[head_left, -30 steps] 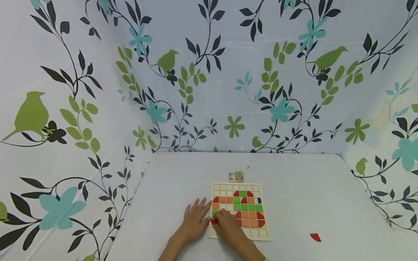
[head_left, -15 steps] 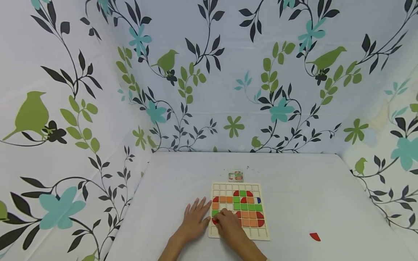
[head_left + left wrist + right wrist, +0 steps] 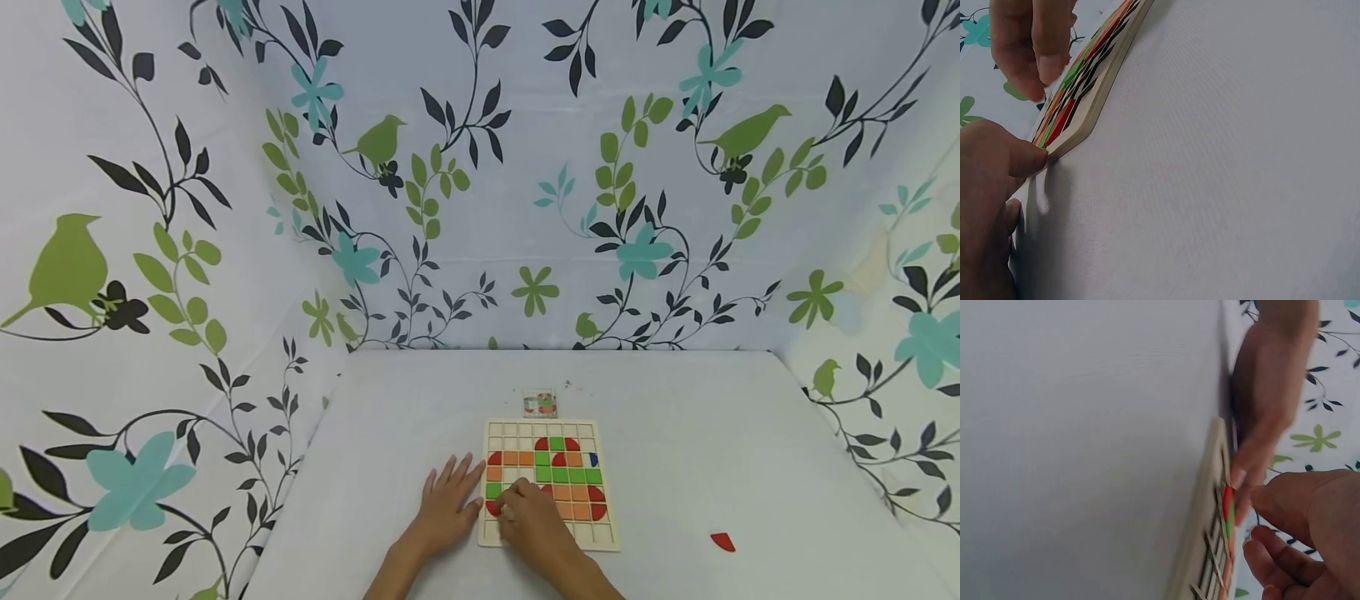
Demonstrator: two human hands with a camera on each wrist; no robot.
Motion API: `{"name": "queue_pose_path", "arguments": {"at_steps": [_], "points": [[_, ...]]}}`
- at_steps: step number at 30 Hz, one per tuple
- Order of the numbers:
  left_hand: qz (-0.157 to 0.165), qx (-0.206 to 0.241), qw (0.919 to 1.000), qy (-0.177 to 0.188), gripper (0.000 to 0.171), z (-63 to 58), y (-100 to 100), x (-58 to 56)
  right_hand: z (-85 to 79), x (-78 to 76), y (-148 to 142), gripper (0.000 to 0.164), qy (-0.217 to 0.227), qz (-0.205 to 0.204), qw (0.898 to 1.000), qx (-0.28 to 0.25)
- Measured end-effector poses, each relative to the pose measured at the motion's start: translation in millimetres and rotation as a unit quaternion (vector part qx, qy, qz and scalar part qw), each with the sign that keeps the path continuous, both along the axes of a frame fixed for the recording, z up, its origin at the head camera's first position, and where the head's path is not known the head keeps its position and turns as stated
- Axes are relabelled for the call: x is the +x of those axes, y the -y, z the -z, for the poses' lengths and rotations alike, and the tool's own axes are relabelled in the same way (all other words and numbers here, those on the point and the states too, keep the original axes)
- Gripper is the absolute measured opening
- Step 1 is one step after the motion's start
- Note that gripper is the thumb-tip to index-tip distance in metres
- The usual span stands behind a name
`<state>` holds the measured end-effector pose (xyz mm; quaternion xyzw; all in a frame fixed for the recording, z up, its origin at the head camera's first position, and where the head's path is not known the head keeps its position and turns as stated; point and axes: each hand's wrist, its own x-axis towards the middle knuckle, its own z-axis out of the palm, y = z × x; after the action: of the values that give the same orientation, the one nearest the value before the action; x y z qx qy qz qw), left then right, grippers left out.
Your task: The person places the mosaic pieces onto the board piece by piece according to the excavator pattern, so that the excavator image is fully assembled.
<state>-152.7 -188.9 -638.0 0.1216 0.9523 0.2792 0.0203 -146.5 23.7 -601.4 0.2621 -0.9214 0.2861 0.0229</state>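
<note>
A wooden grid board (image 3: pixel 517 430) lies on the white table, partly filled with red, green and orange pieces. Spread flat at its left side is my left hand (image 3: pixel 450 504), the thumb touching the board's edge. Over the lower left of the grid hovers my right hand (image 3: pixel 534 525), its fingertips just right of a red rounded piece (image 3: pixel 492 507) in the left column. In the right wrist view the right thumb and fingers (image 3: pixel 1282 550) stand apart with nothing between them. Part of the grid is hidden under this hand.
A loose red quarter-round piece (image 3: pixel 723 542) lies on the table to the right. Behind the board is a small pattern card (image 3: pixel 540 404). A blue-and-white piece (image 3: pixel 594 460) sits near the board's right edge. Patterned cloth (image 3: pixel 450 250) hangs around the table.
My right fingers pressed the red piece into the left column, then let go and drew slightly right, so the piece now shows. The left hand has stayed still.
</note>
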Motion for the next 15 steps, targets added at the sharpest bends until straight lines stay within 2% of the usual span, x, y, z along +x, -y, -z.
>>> {"name": "queue_pose_path", "arguments": {"at_steps": [3,8,11,15], "points": [[-0.005,0.001,1.0,0.005,0.059,-0.7,-0.6,0.2,-12.2,2.5,-19.4,0.016,0.016,0.024,1.0,-0.008],[-0.012,0.015,0.9998,0.009,0.059,-0.4,-1.5,0.2,-29.6,-0.2,-73.0,0.016,0.048,0.106,0.993,-0.025],[-0.014,0.018,0.9997,0.013,0.059,0.1,-1.1,0.2,-35.8,-3.4,-116.8,0.017,0.093,0.16,0.983,0.007],[-0.014,0.026,0.9995,0.013,0.06,1.1,-0.5,0.3,-30.9,-3.7,-181.3,0.028,0.128,0.226,0.963,0.066]]}}
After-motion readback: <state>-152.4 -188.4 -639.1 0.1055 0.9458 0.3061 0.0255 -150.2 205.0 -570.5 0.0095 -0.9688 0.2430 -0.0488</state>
